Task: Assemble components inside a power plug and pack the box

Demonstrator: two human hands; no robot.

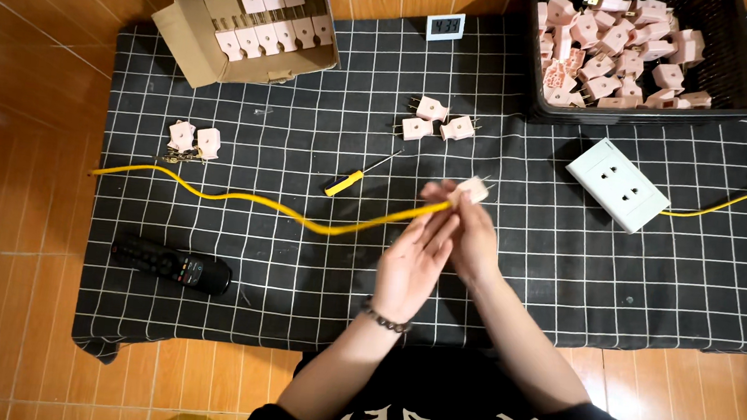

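Both hands meet above the middle of the black checked cloth. My right hand grips a pale pink plug fitted on the end of a yellow cable. My left hand, with a bracelet on the wrist, has its fingers on the cable right behind the plug. The cable trails away to the left across the cloth. Three loose pink plugs lie just beyond the hands, and a yellow-handled screwdriver lies to their left.
A black basket at the back right holds several pink plugs. A cardboard box at the back left holds rows of them. A white socket block with its own yellow cord, a black remote, plug halves and a small clock also lie about.
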